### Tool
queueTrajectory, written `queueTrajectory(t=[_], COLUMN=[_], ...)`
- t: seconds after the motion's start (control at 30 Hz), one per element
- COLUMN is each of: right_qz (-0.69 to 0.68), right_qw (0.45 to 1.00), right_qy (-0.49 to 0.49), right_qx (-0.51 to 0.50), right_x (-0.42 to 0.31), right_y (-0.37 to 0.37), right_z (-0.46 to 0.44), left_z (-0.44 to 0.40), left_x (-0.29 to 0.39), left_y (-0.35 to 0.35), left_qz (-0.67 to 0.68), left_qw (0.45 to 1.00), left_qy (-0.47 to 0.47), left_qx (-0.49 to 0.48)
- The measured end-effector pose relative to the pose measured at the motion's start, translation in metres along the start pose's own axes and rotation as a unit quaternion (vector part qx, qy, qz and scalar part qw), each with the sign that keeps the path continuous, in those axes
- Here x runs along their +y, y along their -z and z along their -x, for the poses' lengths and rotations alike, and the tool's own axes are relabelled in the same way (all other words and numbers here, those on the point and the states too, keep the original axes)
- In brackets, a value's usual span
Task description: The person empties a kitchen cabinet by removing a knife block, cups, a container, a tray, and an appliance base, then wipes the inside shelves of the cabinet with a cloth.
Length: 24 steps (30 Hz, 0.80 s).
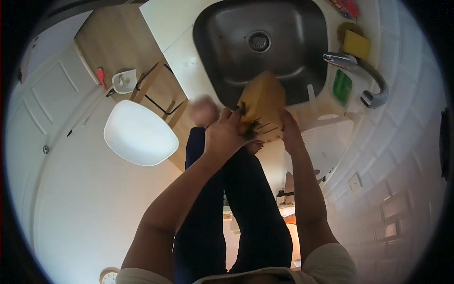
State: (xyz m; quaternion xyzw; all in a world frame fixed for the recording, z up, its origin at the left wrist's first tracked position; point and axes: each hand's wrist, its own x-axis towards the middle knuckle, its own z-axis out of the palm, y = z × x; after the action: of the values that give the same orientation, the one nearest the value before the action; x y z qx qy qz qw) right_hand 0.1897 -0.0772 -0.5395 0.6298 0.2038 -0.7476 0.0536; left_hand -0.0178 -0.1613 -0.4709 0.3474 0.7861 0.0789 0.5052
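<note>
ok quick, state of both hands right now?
Left hand: at the slotted end of the wooden knife block, dark green item beside it; grip can't be told.
Right hand: closed, holding the block's side.

We wear a short-sleeved top (328, 265) in pale cream, its loose sleeves ending well apart from the sink (293, 42). Long, plain trousers (255, 208), dark navy to black, run toward the sink. Our forearms (165, 203) are bare, as are our fingers (231, 116) near its rim and one visible foot (256, 147) beside the sink's near side
</note>
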Motion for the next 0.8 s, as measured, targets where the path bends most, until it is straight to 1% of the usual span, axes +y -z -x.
queueTrajectory(t=[0.07,0.1,0.17,0.2,0.23,0.27,0.3,0.37,0.4,0.47,0.5,0.53,0.6,0.63,0.67,0.7,0.73,0.77,0.8], right_qz=[0.099,0.099,0.268,0.266,0.333,0.397,0.395,0.44,0.439,0.449,0.451,0.43,0.41,0.359,0.307,0.306,0.344,0.382,0.381], right_qw=[0.994,0.994,0.958,0.959,0.929,0.89,0.892,0.848,0.848,0.814,0.812,0.816,0.817,0.842,0.863,0.862,0.863,0.86,0.855], right_qy=[0.036,0.034,0.093,0.092,0.157,0.221,0.221,0.293,0.292,0.366,0.367,0.383,0.402,0.4,0.399,0.402,0.367,0.335,0.346], right_qx=[0.04,0.041,0.03,0.03,0.027,0.023,0.022,0.051,0.051,0.046,0.047,0.048,0.049,0.045,0.041,0.04,0.045,0.054,0.061], right_x=[-0.011,-0.019,-0.035,-0.041,-0.048,-0.054,-0.057,-0.065,-0.069,-0.08,-0.087,-0.093,-0.092,-0.087,-0.083,-0.075,-0.066,-0.064,-0.069], right_y=[-0.025,-0.038,-0.067,-0.083,-0.1,-0.117,-0.131,-0.153,-0.16,-0.171,-0.177,-0.184,-0.196,-0.201,-0.207,-0.212,-0.216,-0.217,-0.22], right_z=[0.005,0.008,0.015,0.022,0.027,0.033,0.038,0.05,0.056,0.062,0.067,0.073,0.075,0.071,0.064,0.05,0.033,0.023,0.02], left_z=[0.007,0.013,0.034,0.045,0.057,0.066,0.072,0.079,0.083,0.085,0.086,0.086,0.085,0.082,0.073,0.062,0.061,0.063,0.066], left_x=[-0.01,-0.017,-0.033,-0.04,-0.047,-0.053,-0.055,-0.053,-0.051,-0.047,-0.041,-0.028,-0.048,-0.051,-0.057,-0.065,-0.074,-0.097,-0.11], left_y=[-0.009,-0.009,-0.007,-0.008,-0.008,-0.006,0.001,0.018,0.025,0.04,0.055,0.068,0.076,0.083,0.085,0.084,0.081,0.071,0.057], left_qz=[0.023,0.024,0.106,0.104,0.227,0.346,0.343,0.416,0.416,0.406,0.387,0.479,0.407,0.336,0.337,0.331,0.325,0.121,0.261], left_qw=[0.999,0.999,0.992,0.992,0.966,0.922,0.923,0.883,0.883,0.881,0.889,0.832,0.86,0.885,0.883,0.891,0.898,0.958,0.929], left_qy=[0.029,0.029,0.04,0.04,0.094,0.146,0.146,0.159,0.16,0.146,0.147,0.186,0.097,0.079,0.078,0.113,0.151,0.134,0.147], left_qx=[-0.023,-0.025,0.059,0.057,0.077,0.098,0.098,0.151,0.15,0.195,0.196,0.211,0.292,0.314,0.316,0.287,0.256,0.221,0.217])
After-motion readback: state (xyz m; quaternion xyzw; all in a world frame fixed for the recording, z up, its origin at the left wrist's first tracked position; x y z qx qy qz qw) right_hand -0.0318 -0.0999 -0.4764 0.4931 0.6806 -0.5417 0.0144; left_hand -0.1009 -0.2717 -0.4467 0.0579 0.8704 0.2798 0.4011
